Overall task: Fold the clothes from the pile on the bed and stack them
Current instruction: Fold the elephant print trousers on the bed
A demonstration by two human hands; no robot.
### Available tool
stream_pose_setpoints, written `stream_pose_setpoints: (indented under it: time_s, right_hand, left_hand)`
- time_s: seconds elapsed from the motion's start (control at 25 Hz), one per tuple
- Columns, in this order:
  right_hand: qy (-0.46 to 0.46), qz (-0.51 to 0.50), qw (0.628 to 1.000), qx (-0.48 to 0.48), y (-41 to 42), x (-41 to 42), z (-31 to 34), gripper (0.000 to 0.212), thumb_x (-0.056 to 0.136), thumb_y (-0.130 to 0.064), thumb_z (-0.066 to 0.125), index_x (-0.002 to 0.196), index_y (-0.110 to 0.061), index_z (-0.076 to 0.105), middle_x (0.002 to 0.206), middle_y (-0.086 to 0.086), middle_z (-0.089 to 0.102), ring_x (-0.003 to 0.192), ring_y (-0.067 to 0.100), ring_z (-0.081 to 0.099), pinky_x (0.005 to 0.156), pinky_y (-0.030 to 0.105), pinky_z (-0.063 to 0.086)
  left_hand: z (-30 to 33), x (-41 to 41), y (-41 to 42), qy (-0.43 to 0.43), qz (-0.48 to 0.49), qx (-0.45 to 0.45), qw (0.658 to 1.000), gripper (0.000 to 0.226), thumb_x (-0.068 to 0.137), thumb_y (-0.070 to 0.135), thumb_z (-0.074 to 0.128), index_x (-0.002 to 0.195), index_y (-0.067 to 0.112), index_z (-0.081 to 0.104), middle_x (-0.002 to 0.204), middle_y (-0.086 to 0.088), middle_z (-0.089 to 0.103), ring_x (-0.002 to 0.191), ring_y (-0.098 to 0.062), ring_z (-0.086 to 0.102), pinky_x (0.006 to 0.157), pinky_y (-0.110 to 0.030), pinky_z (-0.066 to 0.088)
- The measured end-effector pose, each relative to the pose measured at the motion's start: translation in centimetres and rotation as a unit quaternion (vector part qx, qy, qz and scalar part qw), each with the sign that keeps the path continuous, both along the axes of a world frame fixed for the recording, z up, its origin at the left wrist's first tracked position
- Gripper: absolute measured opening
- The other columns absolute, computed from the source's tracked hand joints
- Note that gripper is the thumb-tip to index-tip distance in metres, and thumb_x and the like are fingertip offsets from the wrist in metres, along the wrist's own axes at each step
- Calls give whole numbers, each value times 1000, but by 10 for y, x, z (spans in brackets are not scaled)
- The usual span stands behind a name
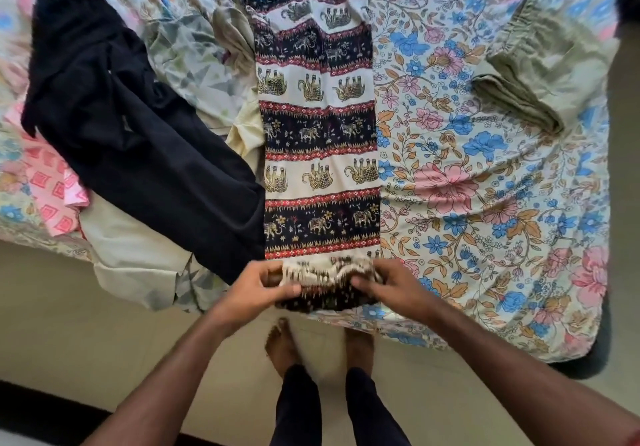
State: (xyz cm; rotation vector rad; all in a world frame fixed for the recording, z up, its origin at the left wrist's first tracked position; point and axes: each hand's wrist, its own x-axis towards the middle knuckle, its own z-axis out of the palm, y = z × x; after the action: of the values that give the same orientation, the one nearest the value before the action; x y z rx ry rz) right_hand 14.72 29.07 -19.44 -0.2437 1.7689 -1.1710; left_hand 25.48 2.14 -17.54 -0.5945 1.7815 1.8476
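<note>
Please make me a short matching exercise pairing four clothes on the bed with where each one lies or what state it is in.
Things:
1. elephant-print trousers
2. black garment
3. olive garment
4. pink patterned garment

Places or states:
A. folded, alone on the right side of the bed
B. spread lengthwise in the middle, near end gripped by both hands
C. unfolded, draped over the pile on the left
D. peeking out at the left edge, partly under the black one

Pairs: 1-B, 2-C, 3-A, 4-D
</note>
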Motion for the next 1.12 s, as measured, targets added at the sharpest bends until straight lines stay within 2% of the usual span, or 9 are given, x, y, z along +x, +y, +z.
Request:
stream_pose_setpoints:
  time_s: [0.12, 0.2, 0.36, 0.48, 0.64, 0.76, 0.88, 1.0, 1.12]
  right_hand:
    - [-27, -125, 991, -26, -28, -39, 1, 19, 101, -23, 64, 114, -10, 70, 110, 12, 73, 97, 25, 75, 73, 42, 65]
    - [-7, -152, 988, 13, -40, -57, -11, 34, 99, -28, 66, 129, -12, 63, 119, 12, 72, 106, 28, 73, 88, 45, 62]
    - [-9, -182, 981, 73, -40, -58, -34, 53, 92, -15, 75, 141, -21, 54, 138, 12, 60, 122, 20, 62, 104, 38, 51]
    - [11, -220, 975, 20, -41, -58, -31, 54, 90, 2, 71, 135, -27, 60, 137, 9, 59, 126, 21, 57, 95, 34, 56]
    - [42, -287, 957, 12, -47, -65, -35, 54, 91, 2, 71, 135, -25, 58, 128, 1, 67, 111, 19, 69, 86, 36, 63]
    - [224, -168, 953, 116, -32, -50, -38, 49, 89, -16, 78, 132, -26, 56, 125, -7, 63, 110, 10, 63, 99, 38, 57]
    - [377, 30, 916, 131, -4, -29, -42, 56, 88, -41, 76, 138, -31, 53, 154, -7, 46, 138, 9, 44, 119, 46, 28]
    - [389, 267, 855, 213, 10, -23, -55, 88, 93, -56, 64, 162, -39, 12, 172, -13, -9, 156, 10, -5, 123, 47, 2]
    - [378, 311, 829, 271, 8, -22, -69, 94, 102, -52, 53, 158, -41, -22, 166, -13, -28, 155, 15, -22, 125, 53, -6]
  left_hand:
    - [-5, -53, -11, -16, 83, -28, 996, 42, 79, 33, 77, 106, 1, 70, 94, -7, 77, 84, -16, 70, 76, -30, 56]
    - [-21, -75, -11, -59, 132, -94, 985, 45, 78, 42, 80, 107, 9, 70, 94, -2, 76, 85, -12, 68, 73, -27, 51]
    - [-55, -78, -2, -122, 189, -179, 958, 47, 79, 26, 88, 119, 13, 67, 116, -5, 71, 104, -18, 69, 92, -33, 55]
    - [-63, -77, 1, -80, 228, -156, 958, 45, 81, 16, 85, 123, 13, 67, 117, -6, 72, 108, -21, 70, 101, -44, 55]
    - [-53, -79, 3, 6, 258, -215, 942, 43, 84, 13, 82, 121, 21, 62, 116, 3, 67, 108, -15, 65, 96, -37, 56]
    - [-44, -55, 16, 98, 135, -403, 900, 51, 80, 25, 86, 123, 28, 59, 120, 9, 56, 111, -11, 55, 96, -31, 45]
    - [-53, -17, 23, 181, -124, -527, 821, 67, 69, 44, 90, 127, 29, 62, 138, 3, 52, 127, -17, 48, 101, -44, 39]
    - [-75, 7, 11, 118, -290, -578, 754, 99, 67, 52, 88, 152, 32, 41, 166, 1, 28, 149, -20, 31, 104, -55, 38]
    - [-83, 6, 0, 85, -291, -604, 737, 96, 85, 52, 73, 161, 35, 17, 170, 6, 12, 154, -13, 18, 102, -56, 38]
